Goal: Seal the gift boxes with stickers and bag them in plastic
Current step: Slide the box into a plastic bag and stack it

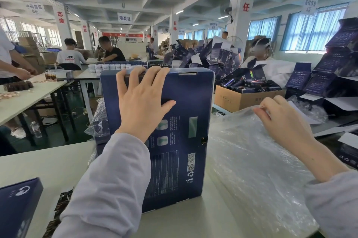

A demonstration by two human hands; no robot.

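Left grip [143,100] curls over upright gift box [186,106]; right grip [282,121] pinches plastic bag [251,170].

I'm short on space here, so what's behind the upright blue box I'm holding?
A plastic-wrapped navy box peeks out left of the gift box the left hand grips. Whatever sits directly behind is covered.

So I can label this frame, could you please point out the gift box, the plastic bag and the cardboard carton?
gift box [190,98]: head view, printed blue back panel.
plastic bag [251,152]: head view, crinkled middle.
cardboard carton [237,100]: head view, brown front wall.
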